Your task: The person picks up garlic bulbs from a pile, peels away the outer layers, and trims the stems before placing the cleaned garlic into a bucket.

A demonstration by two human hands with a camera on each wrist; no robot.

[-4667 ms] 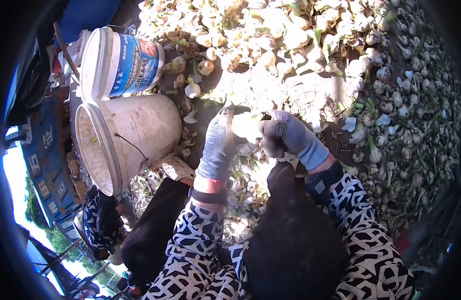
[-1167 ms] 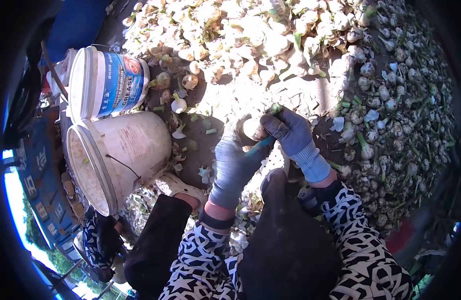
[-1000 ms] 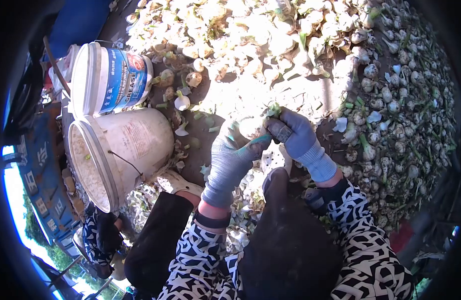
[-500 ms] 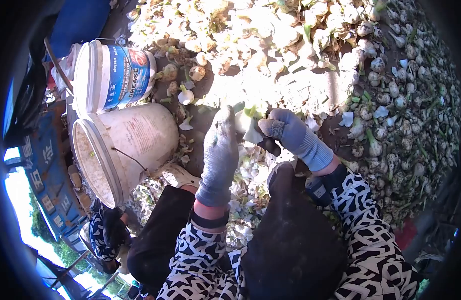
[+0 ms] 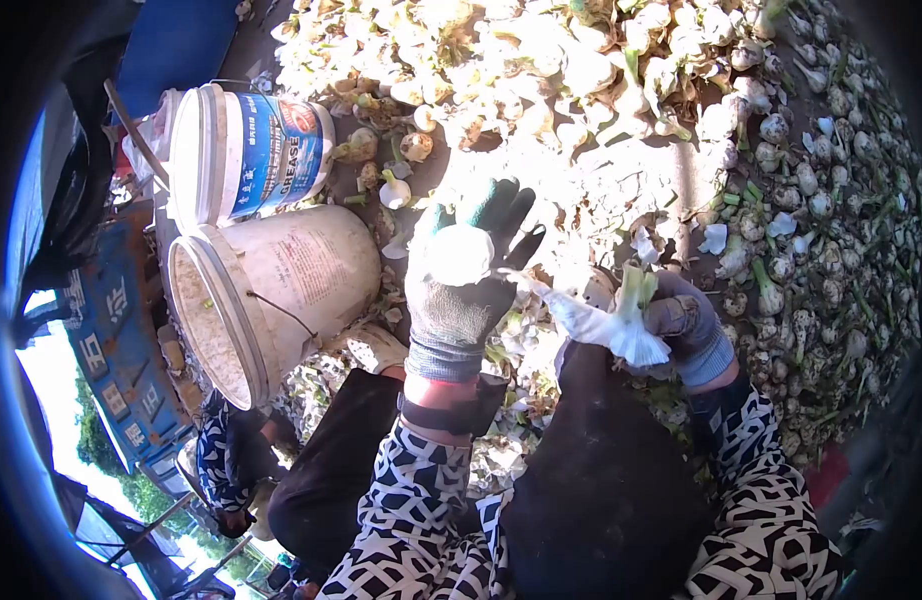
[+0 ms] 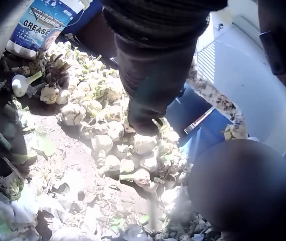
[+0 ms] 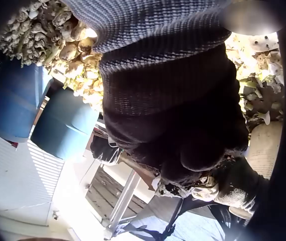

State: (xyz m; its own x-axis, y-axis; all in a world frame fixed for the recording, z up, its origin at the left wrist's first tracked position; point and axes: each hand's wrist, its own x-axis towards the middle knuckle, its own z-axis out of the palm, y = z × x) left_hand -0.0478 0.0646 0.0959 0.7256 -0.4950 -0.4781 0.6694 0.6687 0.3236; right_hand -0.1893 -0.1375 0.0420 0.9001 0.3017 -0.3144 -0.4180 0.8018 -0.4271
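My gloved left hand [image 5: 449, 318] is palm up in the head view, fingers spread and straight, with a white garlic bulb [image 5: 459, 256] resting on the palm. Off to its right, my gloved right hand [image 5: 693, 325] pinches a garlic stalk with its peeled skin [image 5: 636, 335]; a strip of papery skin trails toward the left hand. In the left wrist view the left glove [image 6: 153, 85] is in shadow and the bulb is hidden. The right wrist view shows the back of the right glove [image 7: 173, 120], its fingers curled.
A heap of garlic [image 5: 561, 70] lies ahead, and smaller bulbs with stalks [image 5: 831, 240] cover the right side. Two buckets, a grease bucket [image 5: 271, 150] and a white pail [image 5: 311, 265], lie tipped at left. Another person [image 5: 226, 465] sits at lower left. Peelings cover the ground.
Both hands were together at the bulb. Now they are apart: the left has turned palm up with the bulb on it, and the right has moved right with the stalk and skin.
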